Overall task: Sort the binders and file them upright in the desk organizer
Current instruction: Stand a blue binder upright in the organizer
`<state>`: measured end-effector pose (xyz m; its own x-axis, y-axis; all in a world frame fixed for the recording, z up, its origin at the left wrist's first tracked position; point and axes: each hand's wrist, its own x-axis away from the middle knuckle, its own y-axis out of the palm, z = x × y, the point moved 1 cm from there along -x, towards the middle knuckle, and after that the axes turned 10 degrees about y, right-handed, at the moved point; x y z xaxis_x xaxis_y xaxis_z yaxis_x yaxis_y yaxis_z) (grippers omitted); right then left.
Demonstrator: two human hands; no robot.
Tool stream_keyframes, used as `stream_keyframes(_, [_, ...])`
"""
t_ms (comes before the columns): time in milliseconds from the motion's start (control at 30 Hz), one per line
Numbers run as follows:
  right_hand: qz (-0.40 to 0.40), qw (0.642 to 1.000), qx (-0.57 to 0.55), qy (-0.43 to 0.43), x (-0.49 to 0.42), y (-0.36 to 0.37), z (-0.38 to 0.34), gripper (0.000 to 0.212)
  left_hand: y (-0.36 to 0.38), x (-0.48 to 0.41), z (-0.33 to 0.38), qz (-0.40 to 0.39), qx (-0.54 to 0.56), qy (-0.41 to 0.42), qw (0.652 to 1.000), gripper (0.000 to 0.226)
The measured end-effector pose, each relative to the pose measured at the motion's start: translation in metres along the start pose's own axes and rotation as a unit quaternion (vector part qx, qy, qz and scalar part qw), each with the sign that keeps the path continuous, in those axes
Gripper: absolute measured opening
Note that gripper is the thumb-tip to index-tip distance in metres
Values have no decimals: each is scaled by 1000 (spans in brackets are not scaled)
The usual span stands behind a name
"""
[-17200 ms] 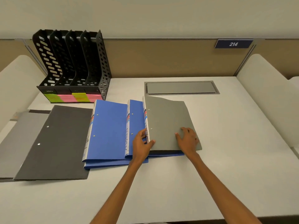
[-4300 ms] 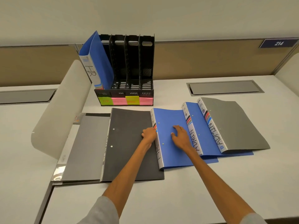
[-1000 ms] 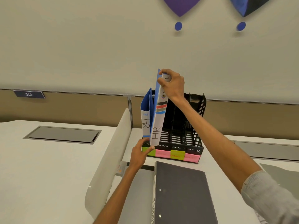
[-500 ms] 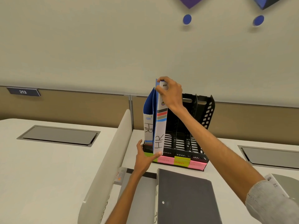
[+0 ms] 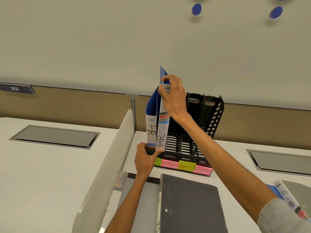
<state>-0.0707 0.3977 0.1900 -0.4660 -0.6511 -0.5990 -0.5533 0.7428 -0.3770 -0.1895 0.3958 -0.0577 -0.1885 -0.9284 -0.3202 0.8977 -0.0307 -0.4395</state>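
Two blue binders stand upright at the left end of the black desk organizer (image 5: 202,125). The right hand (image 5: 173,96) pinches the top of the nearer blue binder (image 5: 161,132), thumb and fingers closed on its spine, which reads "HR". The second blue binder (image 5: 151,130), also marked "HR", sits just to the left of that hand, touching the first. Below, the left hand (image 5: 145,158) is wrapped around the organizer's front left corner, thumb pressed against the held binder's bottom edge. To the right of the right hand the organizer's other slots show bare slatted floors, with green, pink and yellow labels along the front. Nearer than the left hand, a dark grey binder (image 5: 190,207) lies flat on the counter (image 5: 42,174); beside the right sleeve another binder's spine (image 5: 286,195) shows.
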Motion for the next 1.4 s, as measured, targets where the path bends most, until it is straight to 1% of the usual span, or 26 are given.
stream_keyframes(167, [8,1000,10,10,-1,2,3,24,8,0,2,44,-37,-3,998,66])
stream_keyframes(333, [20,1000,3,11,1,-2,7,24,10,0,1,45,-59,6,997,65])
stream_keyframes(400, [21,1000,1,14,3,-2,6,23,10,0,1,36,-72,0,997,71])
stream_keyframes(500, [17,1000,-11,21,6,-1,4,24,15,-3,6,3,-116,-31,993,91])
stream_keyframes(567, [14,1000,-12,22,7,-2,5,24,21,-4,14,6,-127,-48,991,97])
stream_keyframes(700, [2,1000,4,23,5,-5,8,25,30,-9,22,25,-119,-74,990,90])
stream_keyframes(900, [5,999,15,31,6,-9,11,23,32,-9,25,32,-124,-66,990,85])
stream_keyframes(1067, [0,1000,-9,27,5,-12,15,23,35,-8,24,21,-107,-54,993,83])
stream_keyframes(1233, [8,998,-55,-18,7,-10,19,21,37,-8,22,11,-114,-57,992,85])
stream_keyframes(1400, [33,997,-67,-3,8,-13,30,21,41,-10,24,17,-129,-76,989,83])
